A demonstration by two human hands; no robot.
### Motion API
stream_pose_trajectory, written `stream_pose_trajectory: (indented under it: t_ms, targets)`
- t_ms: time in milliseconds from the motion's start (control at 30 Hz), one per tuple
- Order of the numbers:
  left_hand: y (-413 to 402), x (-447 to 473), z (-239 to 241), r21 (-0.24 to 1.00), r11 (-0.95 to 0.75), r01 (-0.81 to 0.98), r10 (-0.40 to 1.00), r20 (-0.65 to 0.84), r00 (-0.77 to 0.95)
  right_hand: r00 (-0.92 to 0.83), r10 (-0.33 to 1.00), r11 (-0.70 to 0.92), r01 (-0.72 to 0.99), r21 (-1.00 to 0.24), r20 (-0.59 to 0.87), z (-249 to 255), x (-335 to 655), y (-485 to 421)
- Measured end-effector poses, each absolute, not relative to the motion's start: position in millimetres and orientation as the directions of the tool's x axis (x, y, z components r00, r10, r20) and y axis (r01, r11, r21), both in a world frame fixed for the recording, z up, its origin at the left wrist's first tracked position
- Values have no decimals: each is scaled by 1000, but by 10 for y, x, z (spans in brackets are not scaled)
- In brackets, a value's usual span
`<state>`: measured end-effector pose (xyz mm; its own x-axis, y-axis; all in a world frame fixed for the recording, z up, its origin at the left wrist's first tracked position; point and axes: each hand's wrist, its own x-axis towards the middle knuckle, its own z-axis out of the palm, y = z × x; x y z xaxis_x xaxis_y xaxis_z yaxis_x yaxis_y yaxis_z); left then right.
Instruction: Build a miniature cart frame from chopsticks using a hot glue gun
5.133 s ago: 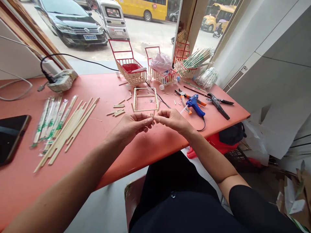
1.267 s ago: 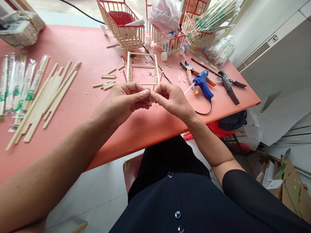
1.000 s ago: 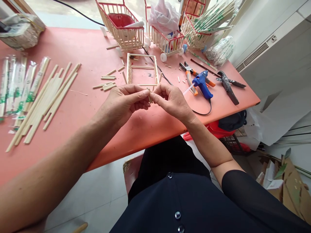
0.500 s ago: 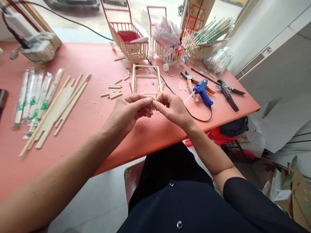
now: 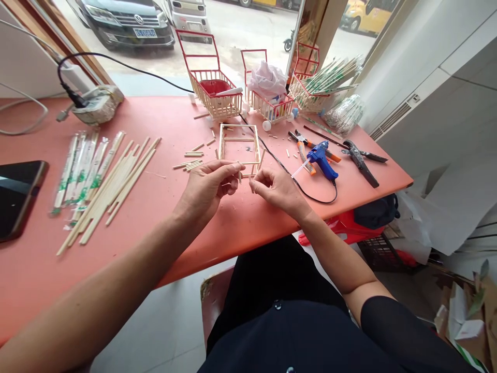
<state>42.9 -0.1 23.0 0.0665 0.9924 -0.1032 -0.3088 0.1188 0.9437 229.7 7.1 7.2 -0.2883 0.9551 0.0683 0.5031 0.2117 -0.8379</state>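
A black car [image 5: 132,23] and a white vehicle [image 5: 190,15] stand beyond the glass with a yellow bus [image 5: 365,15] off to the right, as a dark phone [image 5: 17,199] lies on the pink worktop [image 5: 155,119], a plugged-in socket block [image 5: 97,106] sits nearer the window, and a black crate [image 5: 378,251] stands below.

Wooden frame [image 5: 238,139] (matt), plastic glue gun [image 5: 322,159]

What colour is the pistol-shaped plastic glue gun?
The glue gun is blue, showing best in the head view.
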Motion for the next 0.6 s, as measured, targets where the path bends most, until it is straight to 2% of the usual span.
stream_pose_trajectory:
  t_ms: [133, 200, 300, 433, 533, 600]
  targets:
    - [23, 440, 190, 926, 142, -349, 989, -116, 93, -243, 970, 215, 790, -575, 29, 104, 2225, 23]
    - [42, 445, 157, 918, 153, -365, 987, -124, 102, -235, 972, 202, 868, -454, -17, 141, 2176, -6]
    - [67, 436, 121, 912, 164, -377, 985, -134, 105, -230, 971, 195, 919, -342, -64, 209, 2122, -41]
    - [76, 406, 85, 909, 184, -375, 981, -148, 121, -226, 970, 190, 935, -300, -89, 251, 2099, -80]
    - [74, 384, 56, 911, 191, -367, 981, -163, 107, -251, 967, 217, 912, -349, -54, 223, 2125, -144]
    - [77, 377, 44, 916, 189, -354, 982, -170, 86, -266, 964, 254, 879, -403, 27, 200, 2194, -204]
